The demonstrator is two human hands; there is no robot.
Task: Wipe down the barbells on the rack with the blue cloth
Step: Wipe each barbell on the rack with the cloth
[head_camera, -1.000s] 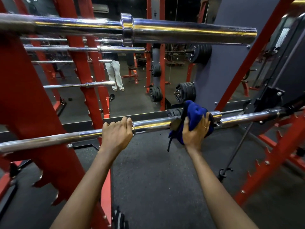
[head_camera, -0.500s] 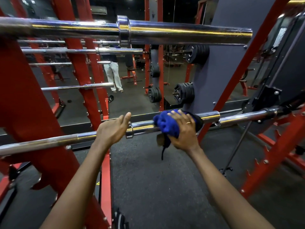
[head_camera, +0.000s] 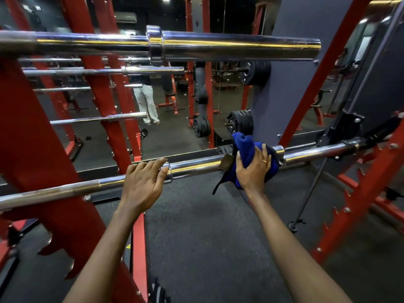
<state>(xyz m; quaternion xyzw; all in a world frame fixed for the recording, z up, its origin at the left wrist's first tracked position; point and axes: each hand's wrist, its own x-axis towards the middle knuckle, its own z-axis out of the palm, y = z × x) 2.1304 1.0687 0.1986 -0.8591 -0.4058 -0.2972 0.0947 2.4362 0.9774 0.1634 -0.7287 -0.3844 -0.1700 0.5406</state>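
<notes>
A chrome barbell (head_camera: pixel 196 166) lies across the red rack (head_camera: pixel 35 154) at waist height. My left hand (head_camera: pixel 143 184) grips its shaft just left of the collar. My right hand (head_camera: pixel 253 169) holds the bunched blue cloth (head_camera: pixel 244 147) wrapped round the sleeve near its right end. A second, thicker barbell (head_camera: pixel 229 48) rests higher on the rack, across the top of the view.
A mirror behind the rack reflects more bars, weight plates (head_camera: pixel 240 123) and a standing person (head_camera: pixel 146 101). Red toothed uprights (head_camera: pixel 358 202) stand at right, with a thin black rod (head_camera: pixel 310 191) leaning beside them. Dark rubber floor (head_camera: pixel 207 237) lies below.
My right hand has slid the blue cloth back to the right along the lower barbell's sleeve. My left hand's fingers have curled down onto the shaft again.
</notes>
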